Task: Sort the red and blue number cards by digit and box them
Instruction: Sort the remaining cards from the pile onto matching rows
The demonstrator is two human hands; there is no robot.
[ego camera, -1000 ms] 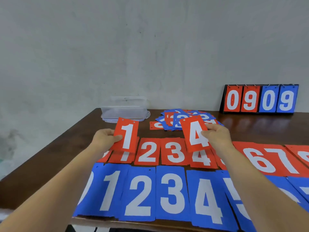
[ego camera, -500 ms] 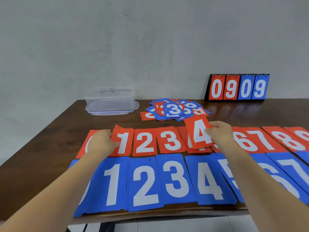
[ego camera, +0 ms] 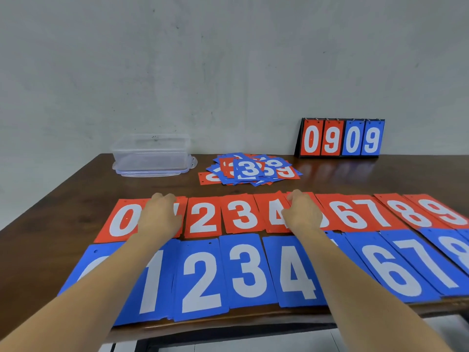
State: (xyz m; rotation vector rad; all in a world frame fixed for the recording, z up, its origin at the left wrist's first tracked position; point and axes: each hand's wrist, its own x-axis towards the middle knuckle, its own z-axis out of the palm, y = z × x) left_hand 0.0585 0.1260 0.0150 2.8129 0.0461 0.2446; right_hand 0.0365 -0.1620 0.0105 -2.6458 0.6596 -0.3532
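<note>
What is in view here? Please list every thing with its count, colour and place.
red number cards: one row, 0 to 9, red, far row.
blue number cards: one row, blue, near table edge, cut off at right.
unsorted card pile: one, red and blue, behind the rows.
clear plastic box: one, transparent, back left.
flip scoreboard: one, red and blue, reads 0909, back right.
wooden table: one, dark brown.
left hand: on red 1.
right hand: on red 4 and 5.
</note>
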